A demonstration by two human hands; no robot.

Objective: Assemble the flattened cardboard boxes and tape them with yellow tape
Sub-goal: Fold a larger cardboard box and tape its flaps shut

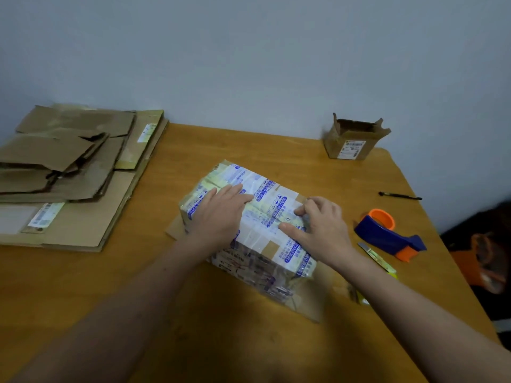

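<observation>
Cardboard box [265, 194] taped | left hand [218, 214] grip released, flat | right hand [320, 228] grip unclear

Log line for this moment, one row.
left hand: flat on taped box | right hand: bent fingers on its top | tape dispenser: idle on table | flattened boxes: stacked left

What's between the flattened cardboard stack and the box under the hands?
Nothing. The head view shows only bare table between the flattened cardboard stack and the taped box.
</observation>
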